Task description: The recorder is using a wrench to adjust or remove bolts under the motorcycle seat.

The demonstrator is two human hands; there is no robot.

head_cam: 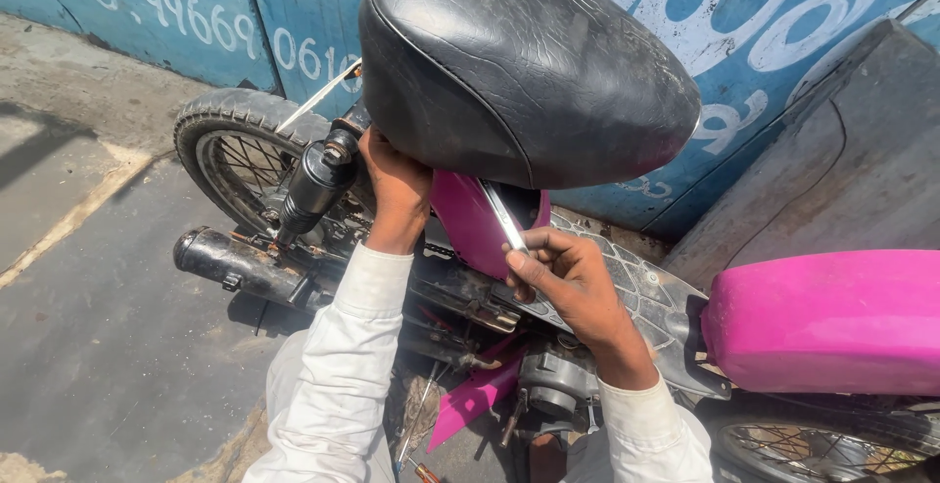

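White sleeves (pixel 338 385) frame the lower view. The right hand (pixel 568 282) pinches a slim metal tool (pixel 503 215) between thumb and fingers, its tip reaching up under the raised black seat (pixel 519 62). The left hand (pixel 397 194) presses curled fingers beneath the seat's edge, beside the magenta side panel (pixel 470 224). Farther left: shock absorber (pixel 313 184), exhaust (pixel 235 263), rear wheel (pixel 230 150); a blue wall (pixel 774 82) stands behind.

We see the big black seat (pixel 519 62) hanging over the pink side panel (pixel 470 224), so room under it is tight. The shock spring (pixel 313 184) and back wheel (pixel 235 150) block the left. The ground (pixel 108 346) beside the exhaust pipe (pixel 240 268) is open.
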